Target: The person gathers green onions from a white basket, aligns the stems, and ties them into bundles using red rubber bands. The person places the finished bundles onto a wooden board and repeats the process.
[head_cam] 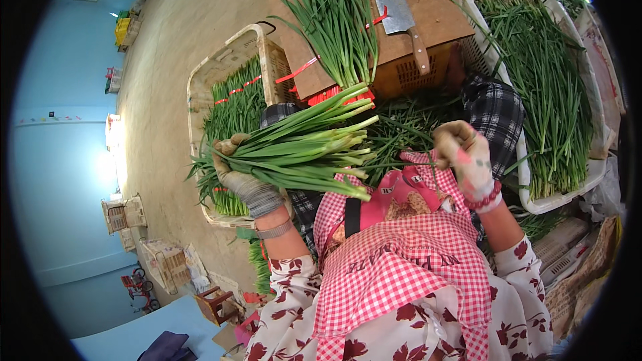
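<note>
My left hand, in a grey work glove, grips a loose bunch of garlic chives, its pale cut ends pointing right. My right hand, in a stained white glove, is curled at the right over my knee, with a thin green leaf by its fingers; whether it pinches the leaf is unclear. Ahead, another pile of chives lies on a brown board across a red tie strip. Right of that pile, a cleaver with a wooden handle rests on the board. More red strips hang at the board's near edge.
A white plastic crate of loose chives stands on the right. Another crate, holding chives tied with red strips, is on the left. An orange crate supports the board. Cut leaves lie between my legs.
</note>
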`<state>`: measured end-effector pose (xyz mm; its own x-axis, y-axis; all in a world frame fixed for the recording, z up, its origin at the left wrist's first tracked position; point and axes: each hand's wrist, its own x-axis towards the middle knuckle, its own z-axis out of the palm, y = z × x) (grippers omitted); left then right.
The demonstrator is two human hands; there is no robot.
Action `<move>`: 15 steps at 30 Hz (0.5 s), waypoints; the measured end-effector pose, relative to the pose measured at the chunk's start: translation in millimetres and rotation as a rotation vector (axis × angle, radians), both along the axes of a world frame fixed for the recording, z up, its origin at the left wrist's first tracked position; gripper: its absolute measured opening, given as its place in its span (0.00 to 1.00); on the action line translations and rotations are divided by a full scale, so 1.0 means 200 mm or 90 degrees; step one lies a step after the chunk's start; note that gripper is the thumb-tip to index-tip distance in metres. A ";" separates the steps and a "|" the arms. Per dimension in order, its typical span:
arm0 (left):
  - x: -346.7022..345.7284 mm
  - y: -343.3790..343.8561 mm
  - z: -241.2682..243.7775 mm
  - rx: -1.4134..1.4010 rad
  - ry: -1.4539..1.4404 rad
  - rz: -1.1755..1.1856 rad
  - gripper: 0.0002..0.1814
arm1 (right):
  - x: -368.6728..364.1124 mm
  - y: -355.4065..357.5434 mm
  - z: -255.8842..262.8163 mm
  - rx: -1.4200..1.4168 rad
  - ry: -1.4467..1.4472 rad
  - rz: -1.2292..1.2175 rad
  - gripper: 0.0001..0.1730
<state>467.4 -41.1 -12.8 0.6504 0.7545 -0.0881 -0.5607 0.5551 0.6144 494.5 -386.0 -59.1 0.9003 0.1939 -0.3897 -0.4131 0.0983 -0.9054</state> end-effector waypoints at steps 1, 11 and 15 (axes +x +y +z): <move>0.01 -0.02 -0.01 0.040 0.022 0.029 0.09 | -0.02 0.07 0.12 0.074 -0.062 0.013 0.19; 0.06 -0.08 0.02 0.026 -0.014 0.017 0.03 | 0.00 0.08 0.04 0.109 0.101 0.050 0.14; 0.05 -0.12 0.02 0.023 -0.105 -0.049 0.05 | -0.07 0.10 0.15 0.141 0.082 0.301 0.21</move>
<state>478.0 -64.2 -9.0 0.7093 0.7032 0.0499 -0.6123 0.5794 0.5380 479.6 -365.6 -28.2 0.6422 0.6568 -0.3953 -0.5652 0.0574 -0.8229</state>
